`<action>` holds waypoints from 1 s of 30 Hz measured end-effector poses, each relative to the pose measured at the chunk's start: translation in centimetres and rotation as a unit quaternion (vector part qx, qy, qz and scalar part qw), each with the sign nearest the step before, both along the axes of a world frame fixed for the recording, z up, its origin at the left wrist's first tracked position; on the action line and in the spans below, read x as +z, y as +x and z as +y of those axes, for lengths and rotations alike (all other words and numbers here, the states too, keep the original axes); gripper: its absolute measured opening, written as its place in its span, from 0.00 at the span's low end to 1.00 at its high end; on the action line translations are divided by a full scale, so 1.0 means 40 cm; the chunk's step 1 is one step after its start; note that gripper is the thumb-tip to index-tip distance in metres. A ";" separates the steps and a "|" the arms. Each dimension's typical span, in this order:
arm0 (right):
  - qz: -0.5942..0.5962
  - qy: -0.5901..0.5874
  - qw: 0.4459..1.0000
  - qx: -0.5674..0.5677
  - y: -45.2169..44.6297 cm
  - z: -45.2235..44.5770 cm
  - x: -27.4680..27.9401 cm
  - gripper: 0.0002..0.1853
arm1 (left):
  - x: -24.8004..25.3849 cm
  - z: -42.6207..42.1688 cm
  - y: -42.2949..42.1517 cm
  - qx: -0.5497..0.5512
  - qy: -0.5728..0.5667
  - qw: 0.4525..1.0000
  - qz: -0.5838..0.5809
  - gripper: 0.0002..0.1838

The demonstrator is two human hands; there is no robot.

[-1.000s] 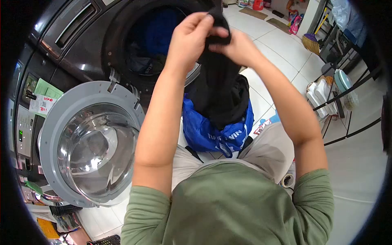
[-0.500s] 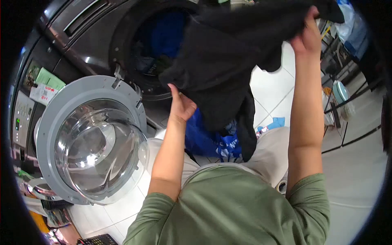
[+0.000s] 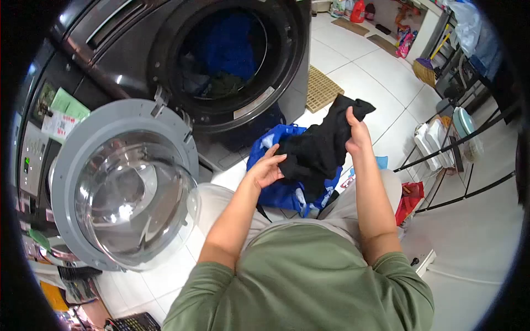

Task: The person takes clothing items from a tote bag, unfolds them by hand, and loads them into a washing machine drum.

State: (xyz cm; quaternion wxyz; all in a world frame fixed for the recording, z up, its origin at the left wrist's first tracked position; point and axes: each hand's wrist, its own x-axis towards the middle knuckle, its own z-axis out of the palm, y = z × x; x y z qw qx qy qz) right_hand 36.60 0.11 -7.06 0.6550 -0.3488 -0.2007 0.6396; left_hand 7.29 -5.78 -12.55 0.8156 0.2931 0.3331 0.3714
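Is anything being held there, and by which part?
A black cloth: the right hand grips it near its upper right end; the left hand is at its left edge, grip unclear.

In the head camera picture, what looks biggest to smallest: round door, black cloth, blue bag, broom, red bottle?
1. Round door
2. Black cloth and blue bag: can't rank these two; the cloth covers part of the bag
3. Broom
4. Red bottle, which is farther away

White tiled floor (image 3: 386,83); brown mats (image 3: 351,26) far back; broom (image 3: 424,71) right.
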 end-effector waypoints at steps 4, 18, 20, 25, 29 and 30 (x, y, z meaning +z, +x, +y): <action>-0.027 0.023 0.999 -0.035 0.085 0.016 0.096 0.20 | 0.192 0.023 -0.097 0.096 0.082 0.937 -0.326 0.32; -0.607 0.308 0.731 0.048 -0.102 -0.096 0.065 0.25 | 0.281 0.123 -0.005 0.089 0.146 0.981 0.091 0.19; -0.639 0.419 0.633 0.124 -0.185 -0.107 0.101 0.28 | 0.328 0.094 0.055 0.024 0.232 0.965 0.118 0.19; -0.795 0.228 0.366 0.426 -0.242 -0.085 0.243 0.32 | 0.444 0.051 0.087 -0.058 0.325 0.926 0.184 0.15; -0.652 0.411 0.612 0.177 -0.193 -0.068 0.213 0.39 | 0.461 0.069 0.043 -0.007 0.336 0.931 0.143 0.13; -0.618 0.431 0.630 0.186 -0.200 -0.064 0.194 0.42 | 0.455 0.061 0.056 0.002 0.349 0.927 0.138 0.12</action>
